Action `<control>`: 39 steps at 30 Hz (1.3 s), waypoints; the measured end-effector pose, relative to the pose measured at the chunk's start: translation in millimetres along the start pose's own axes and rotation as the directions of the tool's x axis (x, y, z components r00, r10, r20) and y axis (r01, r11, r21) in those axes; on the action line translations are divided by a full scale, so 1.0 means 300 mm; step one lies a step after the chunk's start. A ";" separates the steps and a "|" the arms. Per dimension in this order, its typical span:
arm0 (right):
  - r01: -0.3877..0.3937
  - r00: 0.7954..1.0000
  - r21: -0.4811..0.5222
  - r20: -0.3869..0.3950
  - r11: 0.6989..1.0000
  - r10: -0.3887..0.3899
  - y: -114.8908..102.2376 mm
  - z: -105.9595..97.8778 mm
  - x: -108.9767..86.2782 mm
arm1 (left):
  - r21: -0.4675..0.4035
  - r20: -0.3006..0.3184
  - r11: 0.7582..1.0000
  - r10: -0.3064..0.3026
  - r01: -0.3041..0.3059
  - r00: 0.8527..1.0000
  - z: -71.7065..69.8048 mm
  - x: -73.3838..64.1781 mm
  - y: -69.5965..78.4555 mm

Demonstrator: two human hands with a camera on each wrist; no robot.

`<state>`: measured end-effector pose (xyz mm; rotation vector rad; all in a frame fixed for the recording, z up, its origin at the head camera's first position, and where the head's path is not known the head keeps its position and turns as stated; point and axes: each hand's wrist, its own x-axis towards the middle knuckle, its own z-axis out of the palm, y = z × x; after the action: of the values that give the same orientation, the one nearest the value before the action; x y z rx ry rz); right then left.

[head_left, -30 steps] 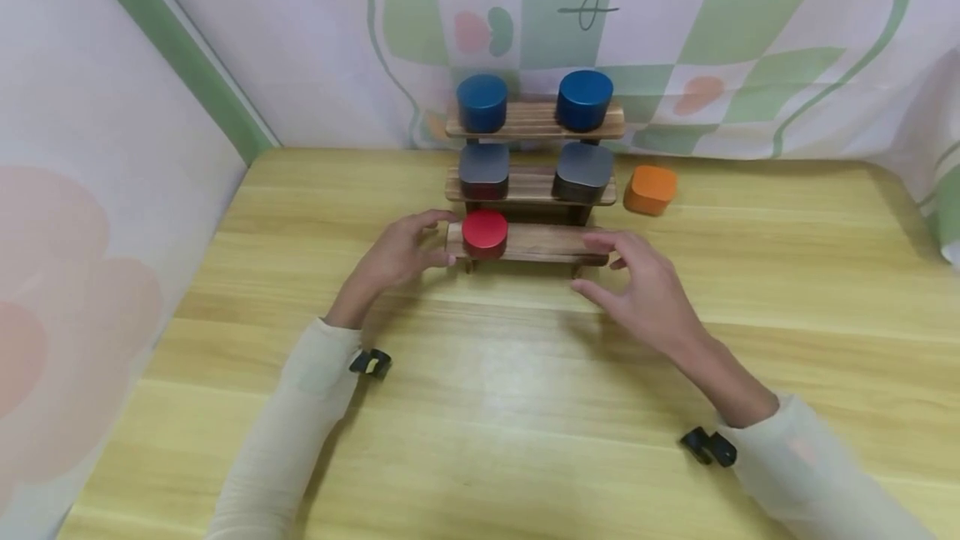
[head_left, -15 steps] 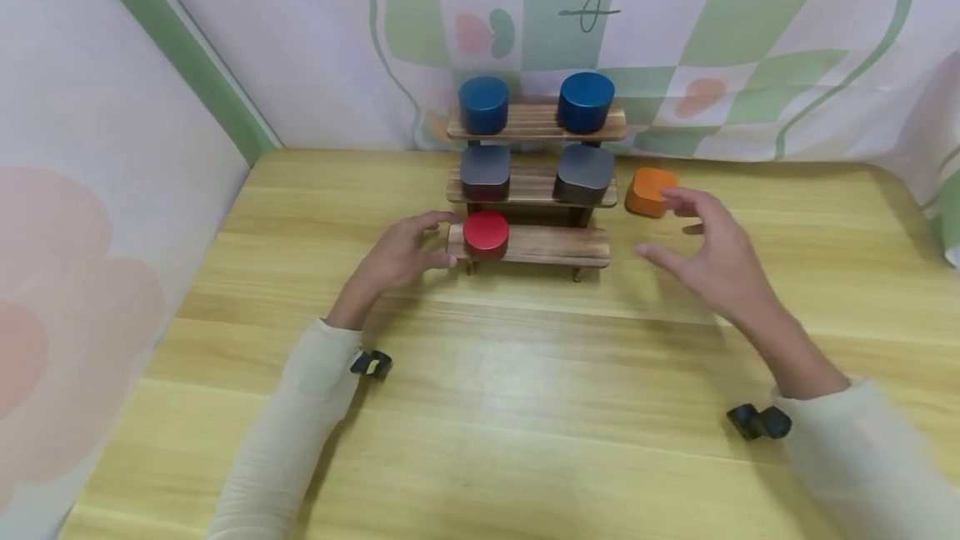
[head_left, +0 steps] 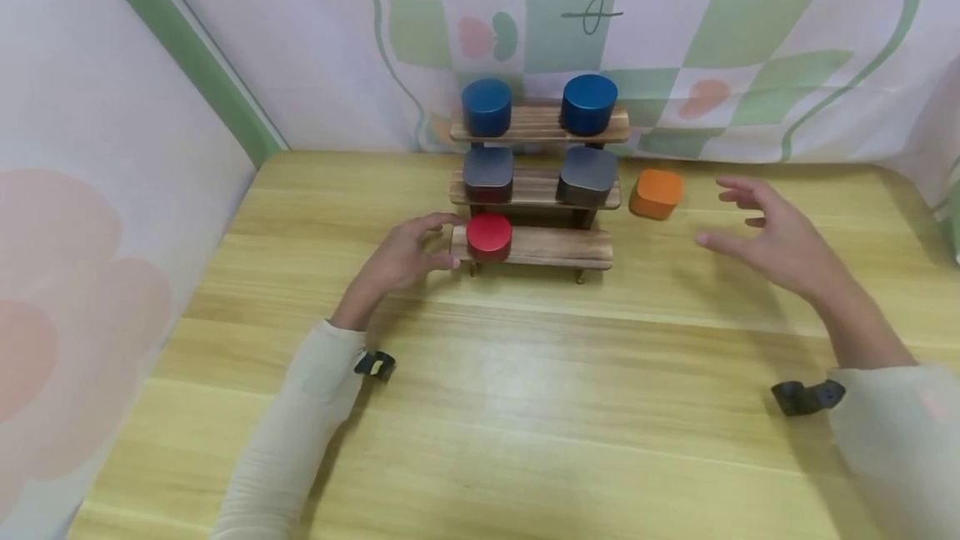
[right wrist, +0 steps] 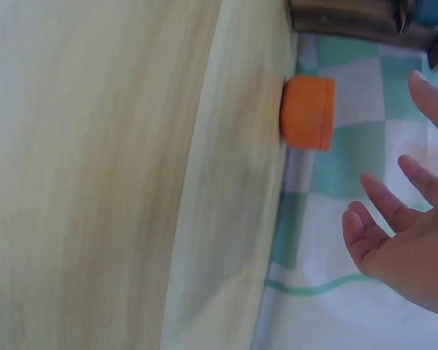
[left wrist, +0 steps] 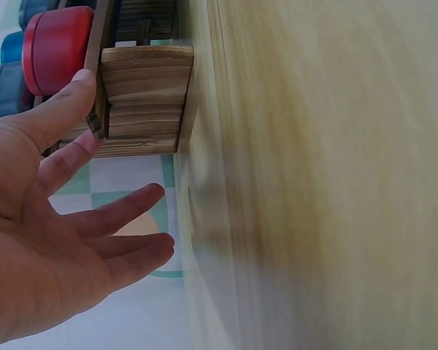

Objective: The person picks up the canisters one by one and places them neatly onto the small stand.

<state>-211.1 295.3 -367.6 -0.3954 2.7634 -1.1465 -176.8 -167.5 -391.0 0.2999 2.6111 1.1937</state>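
A three-tier wooden display stand (head_left: 558, 248) stands at the back of the table. My left hand (head_left: 397, 257) grips the left end of its lowest shelf between thumb and index finger, the other fingers spread. A round red tin (head_left: 489, 237) sits on that shelf close to the thumb. Two grey square tins (head_left: 488, 175) rest on the middle shelf, two round blue tins (head_left: 487, 107) on the top one. My right hand (head_left: 787, 244) hovers over the table with fingers apart, holding nothing. Nearest to it is an orange square tin (head_left: 656, 194), beside the stand.
The wooden table (head_left: 480, 423) spreads in front of the stand. Behind it hangs a green-and-white checked cloth (head_left: 675, 23); a pale wall panel (head_left: 112, 107) borders the left side. Each wrist carries a black camera mount (head_left: 808, 397).
My right hand has moved from the right end of the lowest shelf, past the orange tin, to the right. The left hand has stayed at the shelf's left end.
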 end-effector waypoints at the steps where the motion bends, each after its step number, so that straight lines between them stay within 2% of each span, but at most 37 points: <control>1: -0.006 1.000 0.001 0.009 1.000 0.006 0.011 -0.004 0.003 | 0.001 0.000 1.000 -0.002 0.002 1.000 0.001 0.001 0.000; 10: -0.033 0.997 0.040 0.075 0.999 0.030 0.075 -0.031 0.046 | 0.007 -0.003 1.000 -0.013 0.013 1.000 0.001 -0.001 -0.001; 23: -0.135 0.980 0.153 0.165 0.979 0.110 0.063 0.005 0.135 | 0.008 -0.015 1.000 -0.002 0.002 1.000 0.006 0.003 -0.008; 39: -0.187 0.963 0.100 0.217 0.977 0.162 0.022 0.065 0.200 | 0.050 -0.033 0.998 0.049 -0.048 0.998 0.010 0.004 -0.010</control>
<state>-265.7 269.4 -386.7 -0.2370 2.4803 -1.1494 -177.1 -167.1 -395.3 0.3577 2.6801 1.1613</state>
